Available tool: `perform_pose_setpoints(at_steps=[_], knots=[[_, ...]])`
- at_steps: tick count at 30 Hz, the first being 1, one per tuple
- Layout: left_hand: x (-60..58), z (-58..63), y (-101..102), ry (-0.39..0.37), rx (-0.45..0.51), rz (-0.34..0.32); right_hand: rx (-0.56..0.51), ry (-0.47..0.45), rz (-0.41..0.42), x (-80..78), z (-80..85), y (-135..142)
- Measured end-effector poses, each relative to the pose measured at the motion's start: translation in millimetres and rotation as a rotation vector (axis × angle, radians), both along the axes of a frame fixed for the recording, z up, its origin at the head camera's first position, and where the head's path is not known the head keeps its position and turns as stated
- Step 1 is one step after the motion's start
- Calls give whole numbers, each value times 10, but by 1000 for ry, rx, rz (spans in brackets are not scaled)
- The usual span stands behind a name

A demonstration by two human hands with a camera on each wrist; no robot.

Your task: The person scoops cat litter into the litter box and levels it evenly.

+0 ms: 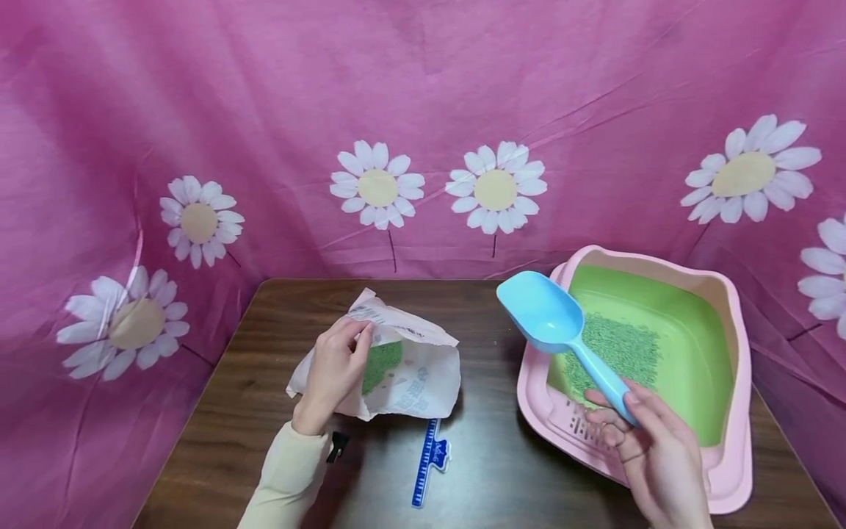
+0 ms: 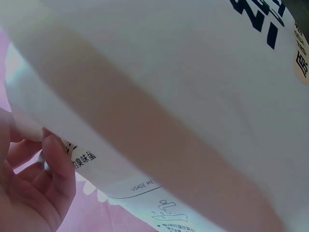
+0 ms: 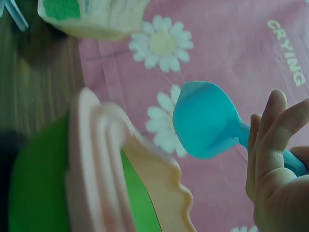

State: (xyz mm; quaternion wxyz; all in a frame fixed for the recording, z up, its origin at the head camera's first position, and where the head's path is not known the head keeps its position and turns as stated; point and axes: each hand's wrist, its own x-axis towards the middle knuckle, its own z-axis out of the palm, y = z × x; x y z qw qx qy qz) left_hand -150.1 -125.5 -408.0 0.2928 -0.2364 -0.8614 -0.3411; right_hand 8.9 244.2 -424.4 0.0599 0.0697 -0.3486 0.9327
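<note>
My left hand (image 1: 333, 371) pinches the upper edge of a white printed paper-like bag (image 1: 429, 382) and holds its mouth apart. Green pellets (image 1: 381, 365) show inside the opening. In the left wrist view the bag's printed side (image 2: 203, 111) fills most of the picture, with thumb and fingertips at its edge. My right hand (image 1: 661, 448) grips the handle of a light blue scoop (image 1: 538, 308), its bowl turned up and bare inside. The scoop hangs over the left side of a pink litter box (image 1: 742, 411), whose green floor carries a patch of green pellets (image 1: 621, 349).
A blue and clear bag-sealing clip (image 1: 426, 470) lies on the dark wooden table (image 1: 489, 470) in front of the bag. A small black clip (image 1: 338, 446) is by the left wrist. Behind the table hangs a pink cloth (image 1: 436, 88) with white daisies.
</note>
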Motion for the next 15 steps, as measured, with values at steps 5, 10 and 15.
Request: perform_pose_setpoints(at_steps=[5,10,15], knots=[[-15,-15,-12,1,0,-2,114,-76,-20,7,-14,-190],[-15,-17,-29,3,6,-5,255,-153,-41,12,-71,-394],[-15,-17,-30,-5,8,-7,334,-222,-46,35,-158,-568]])
